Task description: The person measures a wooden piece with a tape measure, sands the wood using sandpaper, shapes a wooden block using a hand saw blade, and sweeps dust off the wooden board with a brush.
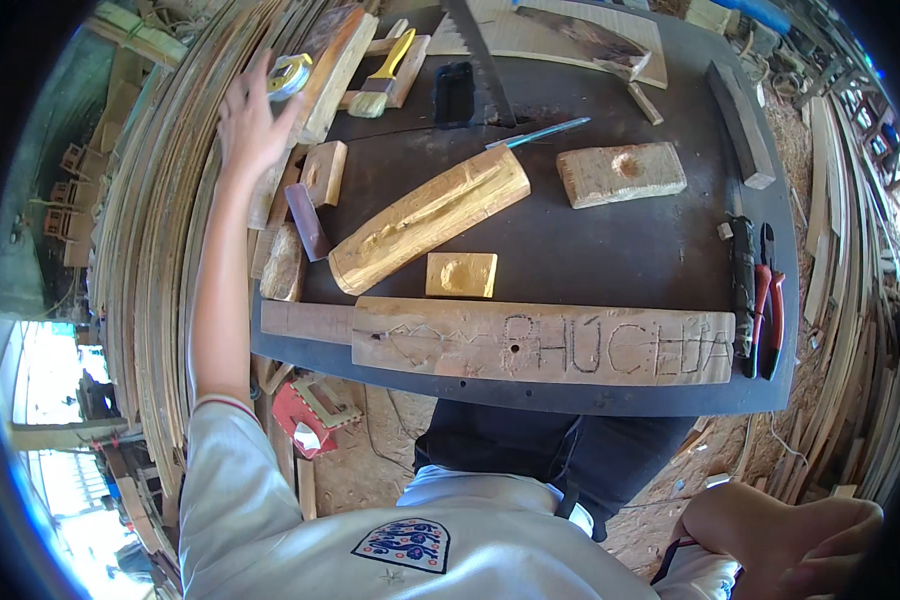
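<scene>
At the far left, my left hand (255, 125) reaches past the table's edge. Its thumb and fingers are around a yellow and silver tape measure (288, 78), beside a thick wood block (340, 70). My right hand (825, 550) is raised close to the camera at the lower right, away from the table; its fingers are loosely bent and no object shows in it. Mid-table lies a carved, rounded piece of wood (430, 220) with a groove. In front of it are a small hollowed yellow block (461, 275) and a long board with carved letters (540, 342).
The dark table (630, 255) also holds a yellow-handled paintbrush (382, 80), a saw blade (480, 60), a blue pen-like stick (540, 132), a hollowed pale block (622, 174) and red-handled pliers (767, 300). Stacked planks (155, 220) line the left side.
</scene>
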